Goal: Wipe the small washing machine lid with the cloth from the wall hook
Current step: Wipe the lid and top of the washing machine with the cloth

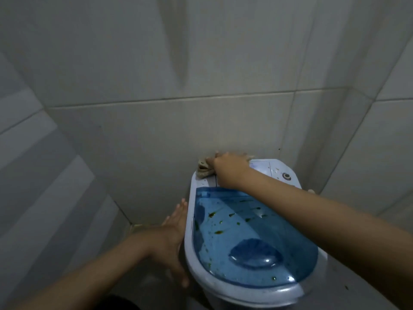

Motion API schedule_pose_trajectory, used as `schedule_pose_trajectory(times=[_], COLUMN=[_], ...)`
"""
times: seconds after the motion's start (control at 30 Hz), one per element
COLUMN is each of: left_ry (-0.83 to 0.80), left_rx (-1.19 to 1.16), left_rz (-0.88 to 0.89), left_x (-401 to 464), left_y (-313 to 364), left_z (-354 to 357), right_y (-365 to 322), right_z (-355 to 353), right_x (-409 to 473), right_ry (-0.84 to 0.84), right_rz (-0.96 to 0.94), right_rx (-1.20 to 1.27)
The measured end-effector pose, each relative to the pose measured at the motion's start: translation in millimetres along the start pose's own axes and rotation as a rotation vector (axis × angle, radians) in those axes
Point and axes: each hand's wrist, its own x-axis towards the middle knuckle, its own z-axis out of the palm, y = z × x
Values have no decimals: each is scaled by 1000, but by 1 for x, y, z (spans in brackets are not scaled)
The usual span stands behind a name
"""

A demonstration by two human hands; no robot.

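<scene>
A small white washing machine (288, 295) stands in a tiled corner, topped by a translucent blue lid (252, 240) spotted with dark green stains. My right hand (230, 170) reaches over the lid to the machine's far left corner and presses a crumpled beige cloth (203, 168) onto the white top panel beside the wall. My left hand (173, 238) lies flat against the machine's left side, fingers spread, holding nothing.
The white control panel (262, 164) with a round knob (286, 175) sits at the machine's back right. Grey tiled walls (156, 130) close in behind and on both sides. A narrow strip of floor shows left of the machine.
</scene>
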Motion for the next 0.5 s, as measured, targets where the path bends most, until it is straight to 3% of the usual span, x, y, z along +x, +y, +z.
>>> schedule_pose_trajectory(times=[0.5], left_ry=[231], left_rx=[-87], left_rz=[59], left_x=[-4], left_y=[15], left_z=[6], right_y=[-54], right_z=[19], right_x=[-58], right_ry=[-111], right_rz=[-96], right_rx=[-45])
